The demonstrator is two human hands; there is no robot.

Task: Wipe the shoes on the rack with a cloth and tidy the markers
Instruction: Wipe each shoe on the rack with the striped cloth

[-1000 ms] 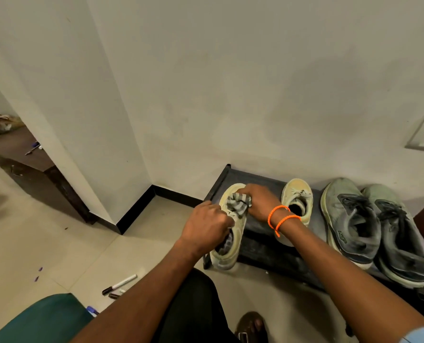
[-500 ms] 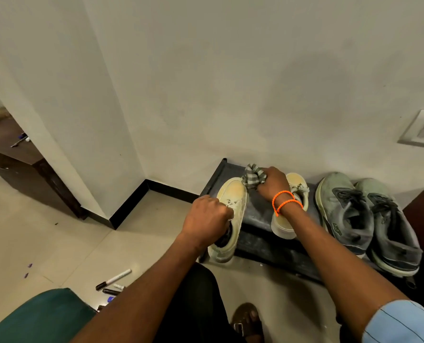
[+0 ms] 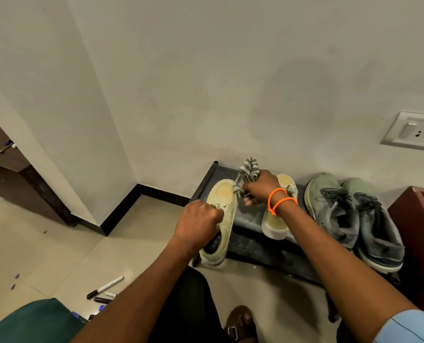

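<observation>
A pale yellow shoe [image 3: 222, 206] lies at the left end of the black rack [image 3: 249, 219], its heel hanging over the front edge. My left hand [image 3: 198, 224] grips it at the tongue and laces. My right hand [image 3: 260, 188], with orange bands on the wrist, holds a grey-and-white striped cloth [image 3: 248, 172] bunched beside the shoe's toe. The second yellow shoe [image 3: 279, 219] stands just right of that hand, partly hidden by my wrist. Several markers [image 3: 105, 288] lie on the floor at lower left.
A pair of grey-green sneakers [image 3: 349, 214] fills the rack's right part. A dark red cabinet [image 3: 418, 231] stands at far right, a wall socket [image 3: 413, 131] above. A green seat [image 3: 27, 320] is at bottom left; my sandalled foot [image 3: 240, 323] is below the rack.
My right hand has carried the cloth from the top of the left yellow shoe toward its toe and right side. My left hand keeps its grip on the shoe.
</observation>
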